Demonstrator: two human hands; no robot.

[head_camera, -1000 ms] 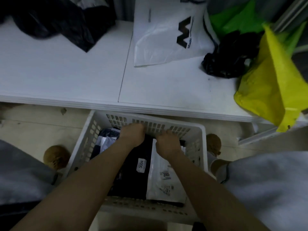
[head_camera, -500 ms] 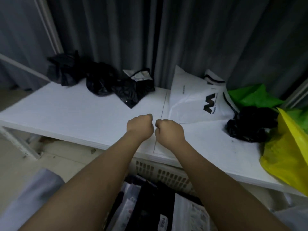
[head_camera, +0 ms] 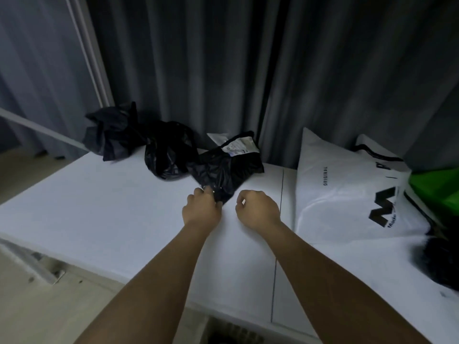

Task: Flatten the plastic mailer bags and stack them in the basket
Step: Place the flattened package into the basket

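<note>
A: Black plastic, the crumpled mailer bag [head_camera: 224, 167] at frame centre on the white table [head_camera: 99, 219]. The left hand [head_camera: 201, 209] pinches its near corner; the right hand [head_camera: 257, 209] is curled, grasping nothing.

B: So, fetching the next bag?

A: Likely. Next: drag it closer, smooth it flat. The basket [head_camera: 233, 332] barely shows at the bottom edge; its contents are hidden.

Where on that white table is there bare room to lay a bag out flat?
The table's left and near part is bare, bordered by the black bags behind and the left hand. The right side is crowded by the white mailer and green bag.
</note>
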